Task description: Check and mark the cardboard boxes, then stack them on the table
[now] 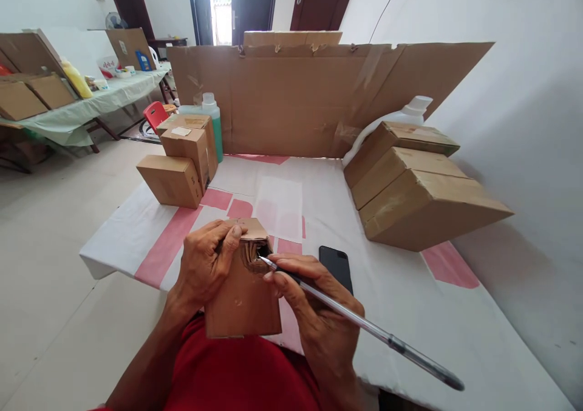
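A small brown cardboard box (243, 302) rests at the near table edge against my red shirt. My left hand (207, 265) is closed around its upper left side, fingers curled over the top. My right hand (314, 305) grips a clear ballpoint pen (364, 326), whose tip pokes into a torn opening near the box's top. The pen's back end points out to the lower right.
A black phone (336, 265) lies just right of my hands on the white and pink tablecloth (410, 289). Stacked cardboard boxes stand at the left (175, 177) and right (410, 186). A cardboard sheet (296, 98) forms a back wall, with a green bottle (214, 122) and a white jug (407, 113) in front of it.
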The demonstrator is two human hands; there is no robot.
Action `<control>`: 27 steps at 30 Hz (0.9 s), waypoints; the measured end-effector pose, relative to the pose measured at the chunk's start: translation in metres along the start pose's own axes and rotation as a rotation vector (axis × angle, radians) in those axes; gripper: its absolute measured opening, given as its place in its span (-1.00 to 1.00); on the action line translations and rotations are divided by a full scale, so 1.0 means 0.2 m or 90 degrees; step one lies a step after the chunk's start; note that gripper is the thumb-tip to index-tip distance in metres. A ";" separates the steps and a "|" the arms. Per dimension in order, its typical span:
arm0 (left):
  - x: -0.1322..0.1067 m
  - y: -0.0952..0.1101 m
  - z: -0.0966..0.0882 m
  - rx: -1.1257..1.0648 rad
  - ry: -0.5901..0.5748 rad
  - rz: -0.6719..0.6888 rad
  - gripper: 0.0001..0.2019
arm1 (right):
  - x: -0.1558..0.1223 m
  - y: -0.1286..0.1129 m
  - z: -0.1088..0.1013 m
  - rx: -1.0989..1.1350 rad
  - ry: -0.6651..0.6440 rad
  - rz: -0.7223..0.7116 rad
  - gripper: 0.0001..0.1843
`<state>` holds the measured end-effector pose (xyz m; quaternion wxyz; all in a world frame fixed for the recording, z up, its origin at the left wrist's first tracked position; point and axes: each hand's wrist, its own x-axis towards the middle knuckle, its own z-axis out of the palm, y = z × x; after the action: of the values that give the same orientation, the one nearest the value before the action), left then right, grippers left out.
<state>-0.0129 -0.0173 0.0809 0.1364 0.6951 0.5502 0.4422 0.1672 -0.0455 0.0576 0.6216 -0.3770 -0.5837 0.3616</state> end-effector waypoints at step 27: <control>-0.01 -0.01 0.00 -0.006 0.016 0.020 -0.73 | 0.06 -0.03 0.04 -0.149 -0.138 -0.142 -0.84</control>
<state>-0.0135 -0.0191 0.0782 0.1258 0.6976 0.5385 0.4555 0.1608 -0.0376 0.0676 0.5435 -0.3385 -0.7233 0.2586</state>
